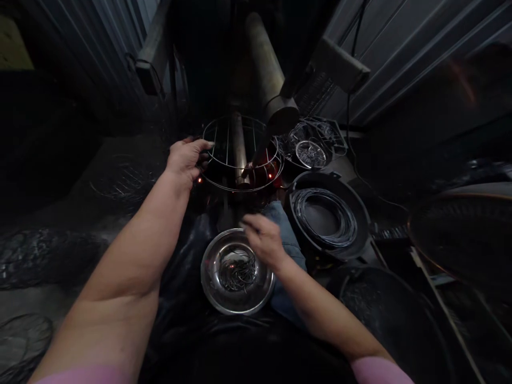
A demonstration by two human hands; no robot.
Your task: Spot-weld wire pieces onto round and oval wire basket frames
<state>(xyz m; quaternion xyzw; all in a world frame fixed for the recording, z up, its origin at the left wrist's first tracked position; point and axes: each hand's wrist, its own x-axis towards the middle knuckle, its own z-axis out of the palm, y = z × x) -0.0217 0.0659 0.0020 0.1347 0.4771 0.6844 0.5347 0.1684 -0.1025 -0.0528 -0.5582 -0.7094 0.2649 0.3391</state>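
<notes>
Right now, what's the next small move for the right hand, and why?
Probably lower the right hand to the wire pieces in the steel bowl: it is over the bowl's far right edge, while the left hand grips the wire frame. Blur hides whether the right hand holds a piece.

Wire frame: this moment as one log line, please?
left hand: holding wire frame | right hand: over steel bowl edge, blurred | steel bowl: holds metal pieces | wire coil: in black pan

Two hands (184, 159) (264, 239), one held wire frame (228, 152), one lap bowl (212, 274)
</notes>
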